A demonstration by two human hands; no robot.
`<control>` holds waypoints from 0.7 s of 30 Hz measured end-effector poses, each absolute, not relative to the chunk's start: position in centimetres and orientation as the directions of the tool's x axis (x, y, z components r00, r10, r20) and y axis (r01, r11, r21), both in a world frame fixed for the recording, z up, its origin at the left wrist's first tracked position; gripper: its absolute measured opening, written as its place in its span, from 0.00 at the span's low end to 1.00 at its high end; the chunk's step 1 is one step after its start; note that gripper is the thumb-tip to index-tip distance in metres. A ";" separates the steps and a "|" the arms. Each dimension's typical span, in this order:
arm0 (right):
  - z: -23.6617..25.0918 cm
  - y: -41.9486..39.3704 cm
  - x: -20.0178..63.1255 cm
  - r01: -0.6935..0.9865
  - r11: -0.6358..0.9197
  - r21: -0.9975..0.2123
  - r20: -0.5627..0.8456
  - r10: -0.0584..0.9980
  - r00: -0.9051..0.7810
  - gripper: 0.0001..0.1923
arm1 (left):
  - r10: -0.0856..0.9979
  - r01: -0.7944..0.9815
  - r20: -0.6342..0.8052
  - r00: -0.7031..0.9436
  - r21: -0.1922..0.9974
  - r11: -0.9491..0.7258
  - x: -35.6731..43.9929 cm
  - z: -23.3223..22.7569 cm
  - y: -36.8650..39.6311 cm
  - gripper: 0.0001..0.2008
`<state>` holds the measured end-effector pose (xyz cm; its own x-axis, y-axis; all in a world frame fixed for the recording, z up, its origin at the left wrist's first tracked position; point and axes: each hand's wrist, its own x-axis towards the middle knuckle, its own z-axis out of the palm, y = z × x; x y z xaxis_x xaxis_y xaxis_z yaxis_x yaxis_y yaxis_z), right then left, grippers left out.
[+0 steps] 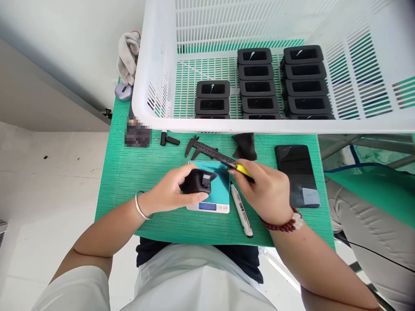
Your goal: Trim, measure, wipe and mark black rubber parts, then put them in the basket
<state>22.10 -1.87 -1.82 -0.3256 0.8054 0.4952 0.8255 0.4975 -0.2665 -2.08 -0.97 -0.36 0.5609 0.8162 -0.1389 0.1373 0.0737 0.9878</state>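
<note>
My left hand (173, 188) is closed around a black moulded part (196, 180) with a small grey rectangular piece on its side. It holds the part over a small digital scale (223, 190) with a turquoise plate. In my right hand (267, 185) is a slim yellow-and-black tool, seemingly a utility knife (241, 169), its narrow tip pointing left toward the part. The tip and the part are apart. A white marker pen (241, 211) lies beside the scale, below my right hand. Behind the scale rests a black vernier caliper (210, 151).
A large white plastic basket (227, 125) at the back holds stacked black frame-like parts (259, 87). A black flat case (293, 168) lies at right, a dark cloth (245, 146) and small black T-shaped piece (168, 139) near the basket. Another person's leg (366, 246) shows at right.
</note>
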 end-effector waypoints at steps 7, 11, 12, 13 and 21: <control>-1.7 -1.9 22.3 0.725 0.575 -0.378 0.428 0.804 -0.414 0.06 | 0.914 -0.261 -0.161 0.373 0.927 0.270 -2.7 -1.9 -0.3 0.24; -1.3 -2.0 22.3 0.657 0.639 -0.400 0.405 0.766 -0.499 0.06 | 0.933 -0.406 -0.119 0.339 0.876 0.259 -2.4 -1.8 0.3 0.22; -1.3 -2.0 22.3 0.635 0.662 -0.398 0.400 0.748 -0.530 0.07 | 0.933 -0.420 -0.126 0.336 0.867 0.268 -2.3 -1.6 0.4 0.20; -1.3 -2.1 22.2 0.610 0.688 -0.393 0.397 0.726 -0.562 0.07 | 0.935 -0.426 -0.140 0.327 0.861 0.278 -2.1 -1.5 0.4 0.20; -1.4 -2.2 21.9 0.593 0.710 -0.381 0.417 0.704 -0.575 0.08 | 0.941 -0.295 -0.191 0.279 0.915 0.274 -1.8 -1.8 0.2 0.28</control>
<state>21.94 -2.18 -1.39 -0.5753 0.7039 0.4167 0.5926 0.7098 -0.3808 -1.81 0.17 -1.78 0.2794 0.9410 -0.1912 -0.2953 0.2737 0.9153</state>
